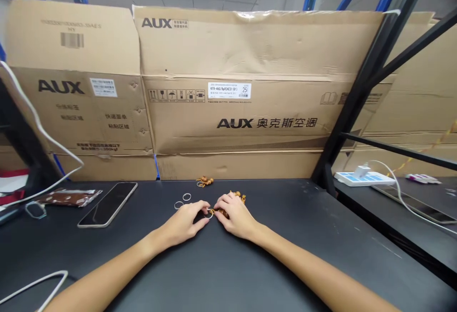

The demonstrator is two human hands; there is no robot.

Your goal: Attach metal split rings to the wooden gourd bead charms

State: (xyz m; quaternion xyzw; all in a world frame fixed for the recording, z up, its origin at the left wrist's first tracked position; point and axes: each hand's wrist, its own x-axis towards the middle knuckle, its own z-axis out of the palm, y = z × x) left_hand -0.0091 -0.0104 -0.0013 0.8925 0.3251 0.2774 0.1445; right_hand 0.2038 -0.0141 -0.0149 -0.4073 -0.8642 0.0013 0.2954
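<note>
1. Wooden bead charm [221, 212]: lies on the black tabletop [285, 240] between the two hands, partly hidden by the fingers. Just behind the right hand sits a cluster of wooden beads [237, 197]; whether it joins the charm cannot be told. A second wooden bead charm [204, 181] lies near the table's far edge.
2. Edges and open room: the far edge, backed by cardboard AUX cartons [250, 50], lies a short way beyond the hands. The table's right edge is well apart from them, and tabletop extends on both sides of the forearms.
3. Hands: both forearms reach inward from the lower corners, and the hands nearly meet at the fingertips. The left hand [182, 224] lies palm down, with its fingertips [203, 219] curved beside a small metal ring [209, 215]. The right hand [235, 216] lies palm down, with its fingertips [218, 206] on the beads. Whether either hand is clamped cannot be told.
4. Surface and room: two metal rings [186, 197] lie left of the hands. Further left are a smartphone [107, 204] and a brown packet [69, 198]. A white power strip [359, 179] stands on a lower side table [421, 183], beyond a black steel frame [357, 102].
</note>
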